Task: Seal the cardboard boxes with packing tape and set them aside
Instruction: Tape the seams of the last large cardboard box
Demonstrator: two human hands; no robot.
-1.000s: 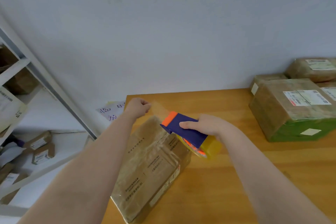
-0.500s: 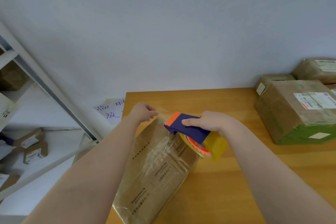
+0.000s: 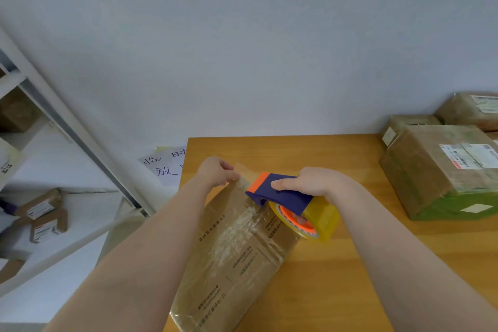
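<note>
**At the wooden table (image 3: 318, 291), a cardboard box (image 3: 237, 259) lay under tape**

A pale wall (image 3: 242, 48) rose behind the table. A white shelving rack (image 3: 67, 129) stood to the left, and taped parcels (image 3: 436, 170) were stacked at the far right. The long box lay slanted along the table's left edge. The right hand (image 3: 315, 180) gripped the blue-and-orange tape dispenser (image 3: 280, 193) over the box's far part. The left hand (image 3: 215, 172) pinched the tape's free end (image 3: 244, 170) at the box's far corner.
</note>
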